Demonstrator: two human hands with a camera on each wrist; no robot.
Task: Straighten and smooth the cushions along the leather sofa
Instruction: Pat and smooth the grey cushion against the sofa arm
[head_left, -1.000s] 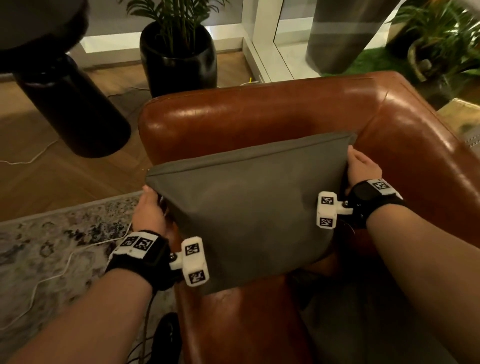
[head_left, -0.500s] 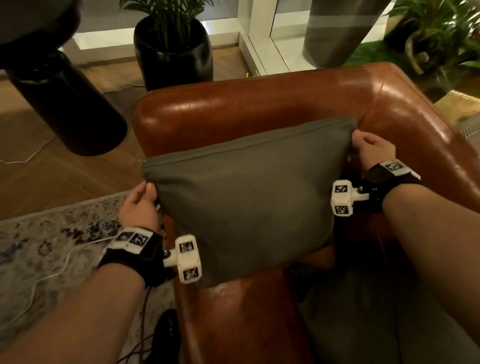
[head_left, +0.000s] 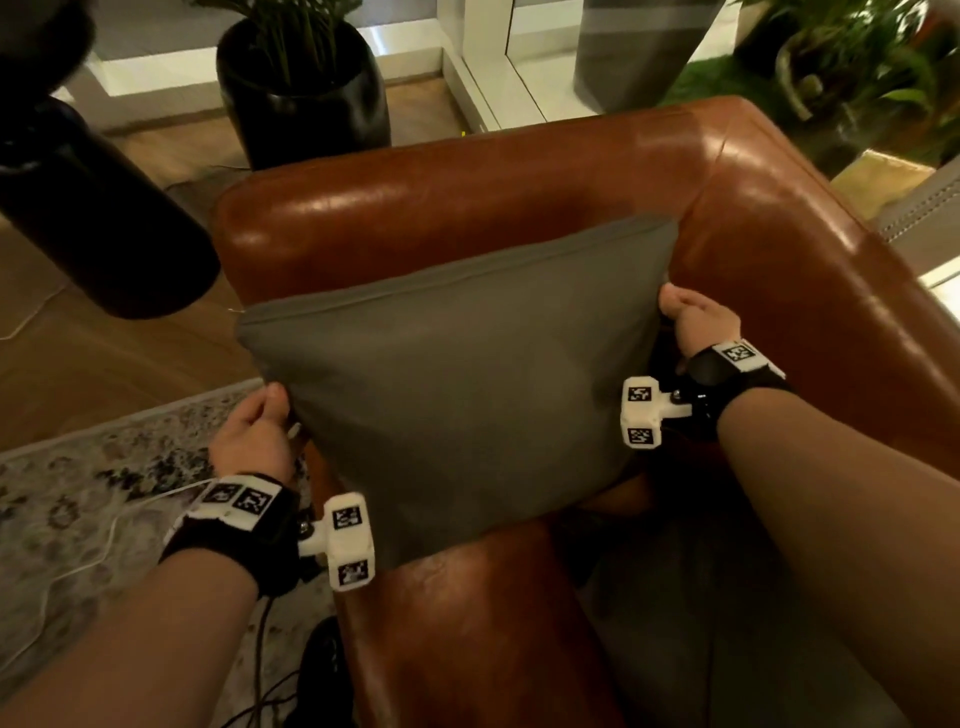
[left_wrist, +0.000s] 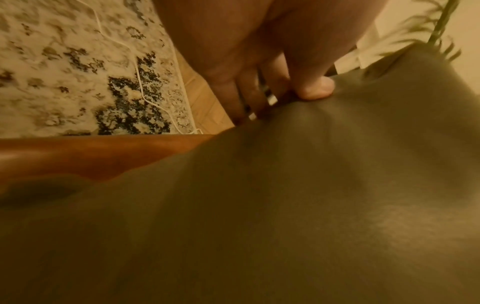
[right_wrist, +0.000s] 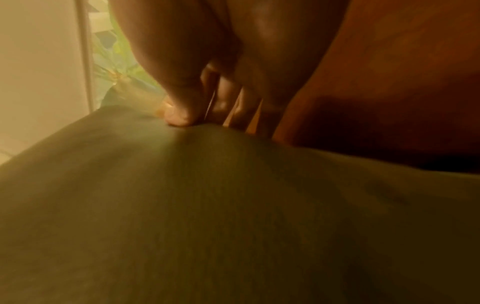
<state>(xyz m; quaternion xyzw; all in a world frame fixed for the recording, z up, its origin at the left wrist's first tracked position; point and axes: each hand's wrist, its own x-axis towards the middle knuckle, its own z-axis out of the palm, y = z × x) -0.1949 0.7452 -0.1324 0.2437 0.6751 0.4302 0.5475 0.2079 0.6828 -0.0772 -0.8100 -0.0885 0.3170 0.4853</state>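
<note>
A grey square cushion (head_left: 457, 384) stands tilted in the corner of a brown leather sofa (head_left: 467, 208), leaning against the armrest. My left hand (head_left: 260, 431) pinches the cushion's left edge, thumb on the front and fingers behind. My right hand (head_left: 691, 317) pinches its right edge near the top corner. In the left wrist view the thumb (left_wrist: 314, 90) presses into the grey fabric (left_wrist: 259, 205). In the right wrist view the thumb (right_wrist: 179, 117) presses the cushion (right_wrist: 207, 205) beside the leather (right_wrist: 402, 82).
A black planter (head_left: 306, 98) with a green plant stands behind the sofa. A large dark cylinder (head_left: 98, 208) stands at the left. A patterned rug (head_left: 78, 493) with a white cable (head_left: 109, 540) lies on the wooden floor at the left. Another grey cushion (head_left: 701, 623) lies on the seat.
Both hands have slid down the cushion's side edges, and the cushion has shifted slightly toward the sofa's corner. The grips on both edges persist.
</note>
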